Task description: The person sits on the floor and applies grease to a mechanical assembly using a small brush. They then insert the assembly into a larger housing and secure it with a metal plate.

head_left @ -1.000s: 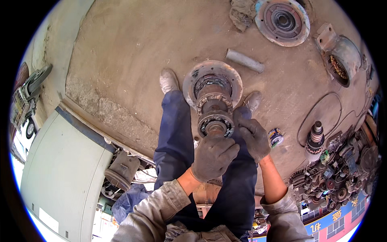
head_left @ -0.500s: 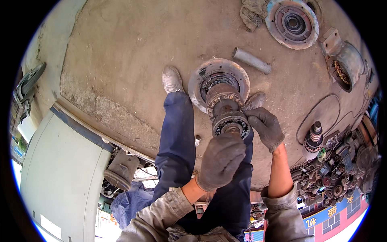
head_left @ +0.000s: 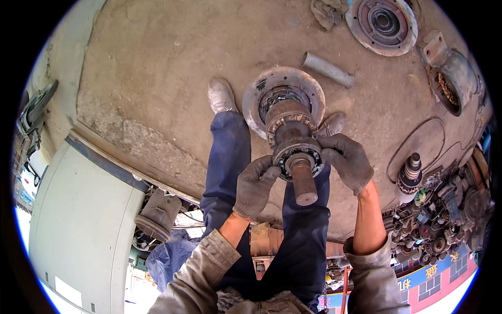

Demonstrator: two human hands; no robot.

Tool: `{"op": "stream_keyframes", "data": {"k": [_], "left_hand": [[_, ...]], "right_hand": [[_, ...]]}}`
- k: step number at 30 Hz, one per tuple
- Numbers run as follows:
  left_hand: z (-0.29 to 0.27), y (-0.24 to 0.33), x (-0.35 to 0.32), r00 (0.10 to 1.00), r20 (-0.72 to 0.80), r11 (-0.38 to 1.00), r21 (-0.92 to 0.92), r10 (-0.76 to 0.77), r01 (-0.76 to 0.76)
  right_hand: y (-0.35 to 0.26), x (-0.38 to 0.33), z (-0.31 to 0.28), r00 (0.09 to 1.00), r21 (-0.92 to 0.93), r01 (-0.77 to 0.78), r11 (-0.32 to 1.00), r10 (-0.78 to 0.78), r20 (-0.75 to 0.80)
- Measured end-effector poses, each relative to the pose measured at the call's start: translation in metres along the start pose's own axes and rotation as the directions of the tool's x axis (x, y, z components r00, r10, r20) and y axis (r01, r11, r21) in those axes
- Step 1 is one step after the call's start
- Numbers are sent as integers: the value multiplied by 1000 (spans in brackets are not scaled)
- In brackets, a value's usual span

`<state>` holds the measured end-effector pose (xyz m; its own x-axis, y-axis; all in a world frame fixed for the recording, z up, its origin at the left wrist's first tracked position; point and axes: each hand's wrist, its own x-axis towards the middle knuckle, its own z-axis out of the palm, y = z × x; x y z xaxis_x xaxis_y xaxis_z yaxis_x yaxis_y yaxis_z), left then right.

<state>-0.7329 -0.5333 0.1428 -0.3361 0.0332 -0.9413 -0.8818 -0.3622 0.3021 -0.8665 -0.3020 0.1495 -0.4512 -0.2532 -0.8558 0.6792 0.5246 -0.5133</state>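
Observation:
A steel shaft (head_left: 304, 183) stands upright between my legs, its bare end pointing toward me. Around it sits a greasy ball bearing (head_left: 315, 150), with a thicker toothed collar (head_left: 289, 111) farther down. The shaft's lower part goes into the centre of a round metal flange (head_left: 254, 106) on the ground. My left hand (head_left: 254, 187), in a dark grey glove, grips the bearing's left rim between thumb and fingers. On the opposite rim, my gloved right hand (head_left: 349, 163) holds the bearing with bent fingers. The fingertips' undersides are partly hidden.
A grey pipe (head_left: 328, 69) lies beyond the flange. Farther right are another round flange (head_left: 360, 27), a rusty housing (head_left: 454, 76), a cable loop (head_left: 390, 162) and a second shaft (head_left: 409, 171) by piled metal parts (head_left: 434, 230). A pale cabinet (head_left: 83, 209) stands left.
My left hand has left the shaft's end and moved up-left to the bearing's left rim, uncovering the shaft end. My right hand stays at the right rim.

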Motion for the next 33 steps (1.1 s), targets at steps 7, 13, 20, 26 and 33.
{"op": "stream_keyframes", "data": {"k": [7, 13, 20, 26, 33], "left_hand": [[7, 2, 6, 999, -14, 998, 38, 52, -51], [14, -3, 4, 999, -33, 998, 62, 33, -31], [19, 11, 13, 994, -58, 991, 97, 94, -89], [24, 18, 13, 991, -59, 978, 178, 116, -104], [8, 17, 21, 994, -2, 982, 154, 113, -111]], "right_hand": [[4, -4, -6, 999, 50, 14, 999, -13, -33], [-5, -3, -10, 990, -118, 128, 985, -134, -46], [-14, 0, -20, 998, -16, 47, 999, -48, -34], [-4, -4, -21, 998, -13, 25, 1000, -26, -63], [7, 7, -33, 999, 51, -35, 998, 33, 37]]}}
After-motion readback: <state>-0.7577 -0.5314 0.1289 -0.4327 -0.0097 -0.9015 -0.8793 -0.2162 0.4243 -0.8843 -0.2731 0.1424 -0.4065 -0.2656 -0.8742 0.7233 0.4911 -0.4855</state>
